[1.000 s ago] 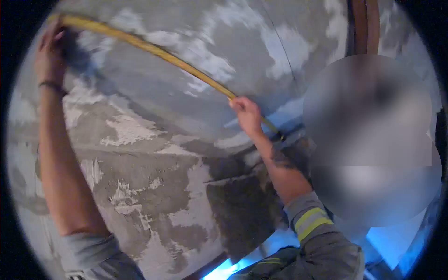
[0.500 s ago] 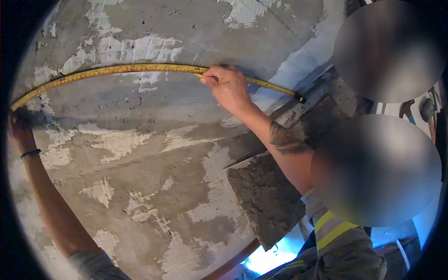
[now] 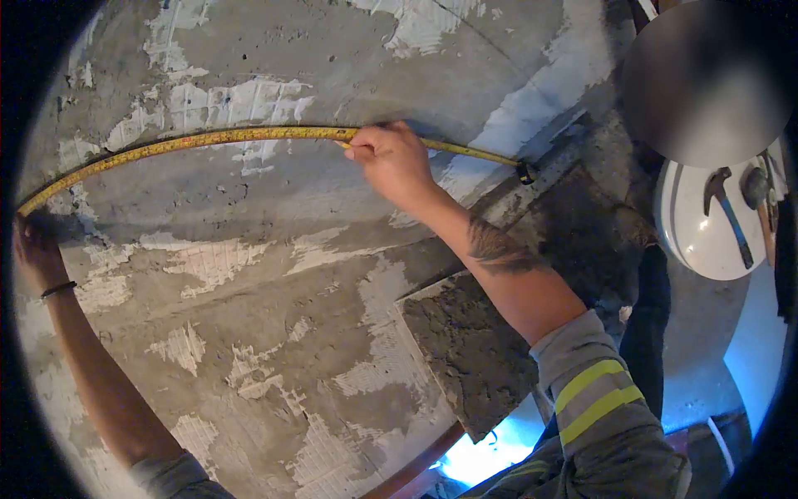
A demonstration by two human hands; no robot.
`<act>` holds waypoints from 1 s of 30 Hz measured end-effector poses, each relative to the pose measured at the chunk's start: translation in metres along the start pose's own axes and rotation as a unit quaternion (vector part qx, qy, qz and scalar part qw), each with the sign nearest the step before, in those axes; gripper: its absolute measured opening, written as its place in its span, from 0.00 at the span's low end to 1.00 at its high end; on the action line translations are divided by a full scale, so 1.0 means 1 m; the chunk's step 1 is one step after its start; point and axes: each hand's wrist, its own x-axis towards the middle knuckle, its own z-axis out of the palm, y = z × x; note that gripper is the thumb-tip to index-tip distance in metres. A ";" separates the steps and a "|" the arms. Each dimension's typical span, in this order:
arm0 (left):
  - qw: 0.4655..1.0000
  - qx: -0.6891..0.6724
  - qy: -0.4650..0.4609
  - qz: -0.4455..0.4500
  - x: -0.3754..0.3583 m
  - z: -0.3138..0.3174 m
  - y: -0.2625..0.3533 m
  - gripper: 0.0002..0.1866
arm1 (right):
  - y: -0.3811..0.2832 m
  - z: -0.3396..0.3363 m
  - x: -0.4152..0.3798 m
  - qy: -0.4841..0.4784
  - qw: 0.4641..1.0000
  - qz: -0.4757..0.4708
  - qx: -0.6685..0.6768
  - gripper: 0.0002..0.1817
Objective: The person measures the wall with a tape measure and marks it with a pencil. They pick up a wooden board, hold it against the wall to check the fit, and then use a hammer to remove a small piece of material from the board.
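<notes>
A yellow tape measure blade [image 3: 199, 139] runs in an arc across a rough grey plastered wall [image 3: 274, 183]. At the far left its end meets my left hand [image 3: 39, 254], whose shaded fingers close on it near the edge of view. My right hand [image 3: 395, 165] pinches the blade right of the middle. A thin yellowish tip pokes out beside my right fingertips; I cannot make out what it belongs to. Past this hand the blade goes on to a small black end piece [image 3: 525, 173] hanging at the right.
A mortar-smeared board [image 3: 465, 353] lies below my right forearm. At the right, a hammer with a blue handle [image 3: 731, 218] and other tools rest on a white toilet lid [image 3: 694, 224]. Bright blue-white light [image 3: 490, 449] shines at the bottom. A blurred patch covers the upper right.
Both hands and the tape sit slightly lower in view, the right hand a little further left. The black end piece has shifted left and tipped down. The toilet lid and hammer show more fully.
</notes>
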 end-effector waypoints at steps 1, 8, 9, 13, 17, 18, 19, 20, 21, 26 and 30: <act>1.000 0.006 -0.024 -0.004 0.043 -0.032 -0.020 0.15 | 0.001 0.000 0.000 0.002 1.000 0.005 0.013 0.06; 0.992 -0.038 -0.124 -0.009 0.104 -0.080 -0.054 0.18 | 0.007 0.000 -0.002 -0.015 0.998 -0.053 0.008 0.07; 0.991 -0.058 -0.121 -0.005 0.103 -0.076 -0.055 0.17 | 0.007 -0.006 -0.003 -0.016 0.998 -0.055 0.007 0.07; 0.988 -0.112 -0.107 0.013 0.083 -0.063 -0.039 0.15 | 0.005 -0.031 -0.022 -0.021 0.998 -0.032 0.052 0.09; 0.983 -0.153 -0.100 -0.025 0.062 -0.054 -0.028 0.06 | 0.009 -0.027 -0.019 -0.022 0.996 -0.039 0.074 0.10; 0.979 -0.164 -0.117 -0.022 0.059 -0.051 -0.027 0.06 | 0.010 -0.026 -0.016 -0.020 0.996 -0.041 0.073 0.10; 0.983 -0.165 -0.079 -0.023 0.054 -0.051 -0.027 0.06 | 0.010 -0.024 -0.012 -0.019 0.997 -0.062 0.032 0.11; 0.985 -0.166 -0.039 -0.023 0.033 -0.037 -0.016 0.08 | 0.009 -0.021 -0.009 -0.019 0.996 -0.082 -0.008 0.11; 0.986 -0.165 0.000 -0.023 0.011 -0.022 -0.004 0.10 | 0.008 -0.017 -0.008 -0.020 0.996 -0.086 -0.006 0.11; 0.970 -0.230 -0.009 -0.073 0.059 -0.079 -0.044 0.18 | 0.004 0.002 -0.012 -0.066 0.997 0.027 0.038 0.09; 0.967 -0.247 0.007 -0.064 0.054 -0.078 -0.045 0.19 | 0.012 0.012 -0.012 -0.031 0.998 0.038 0.047 0.09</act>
